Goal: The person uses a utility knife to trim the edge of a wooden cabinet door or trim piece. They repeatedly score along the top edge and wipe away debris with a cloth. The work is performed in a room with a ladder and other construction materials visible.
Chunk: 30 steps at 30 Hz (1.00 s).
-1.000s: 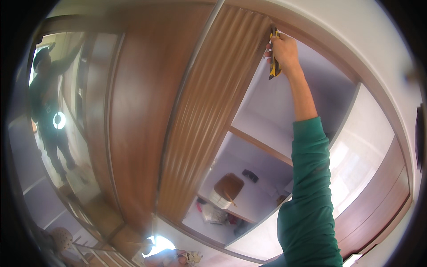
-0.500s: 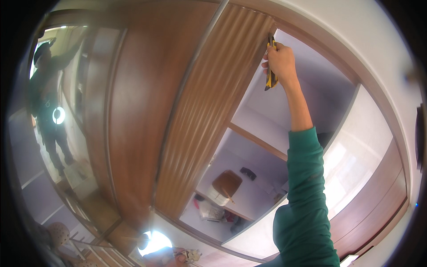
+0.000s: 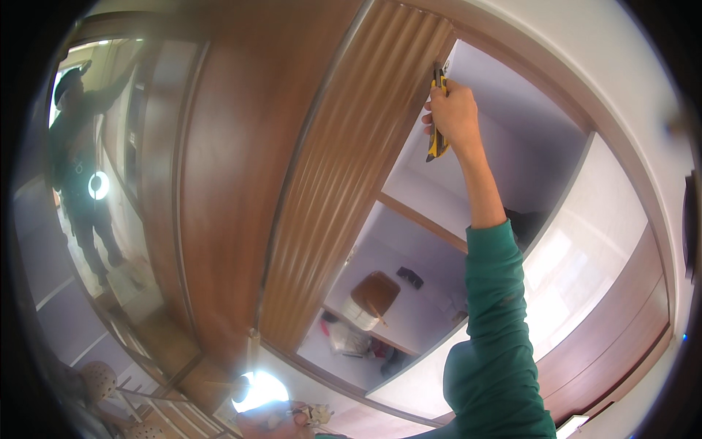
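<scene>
My right hand (image 3: 455,115), on a raised arm in a green sleeve, is closed round a yellow and black utility knife (image 3: 437,143). The knife's upper tip rests at or very near the right edge of the fluted brown panel (image 3: 329,161), beside the open cabinet. Low in the picture, my left hand (image 3: 281,424) is partly cut off by the lower edge. Its fingers are closed at a small crumpled off-white piece (image 3: 318,415) whose kind I cannot make out. A glaring round light (image 3: 261,391) is right above that hand.
The open cabinet has a shelf (image 3: 424,223) across it; below lie a brown tray-like thing (image 3: 375,293), a small black object (image 3: 409,276) and a clear plastic bag (image 3: 347,340). A glossy white panel (image 3: 585,249) stands at right. Shoes (image 3: 96,382) and ladder-like rails (image 3: 172,413) are at lower left.
My right hand has moved slightly left and down along the fluted panel's edge with the knife, which tilts more. My left hand and the light have shifted a little right.
</scene>
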Motion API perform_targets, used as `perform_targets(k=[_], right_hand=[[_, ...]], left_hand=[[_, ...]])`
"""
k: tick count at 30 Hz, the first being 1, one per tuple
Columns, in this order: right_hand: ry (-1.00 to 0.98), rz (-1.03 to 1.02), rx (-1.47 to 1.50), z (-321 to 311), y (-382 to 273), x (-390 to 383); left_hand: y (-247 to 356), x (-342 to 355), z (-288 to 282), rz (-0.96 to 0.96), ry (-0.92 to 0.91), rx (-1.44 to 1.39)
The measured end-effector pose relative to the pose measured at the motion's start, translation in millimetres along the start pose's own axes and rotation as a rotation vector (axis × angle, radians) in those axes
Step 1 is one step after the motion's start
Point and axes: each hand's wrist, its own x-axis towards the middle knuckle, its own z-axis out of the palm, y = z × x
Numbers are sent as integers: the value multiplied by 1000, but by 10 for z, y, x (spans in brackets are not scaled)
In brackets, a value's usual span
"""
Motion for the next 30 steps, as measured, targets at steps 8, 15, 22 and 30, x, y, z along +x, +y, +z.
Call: perform_targets(k=[8,15,22,30], right_hand=[[-5,22,-25,84,53,-164],[7,6,0,200,158,-357],[-35,79,-51,250,206,-498],[-69,88,7,317,286,-697]], left_hand=[[-53,-15,-18,-82,10,-96],[-108,-13,-41,-65,37,-68],[-65,-24,-49,-59,30,-35],[-40,-73,-12,-71,42,-63]])
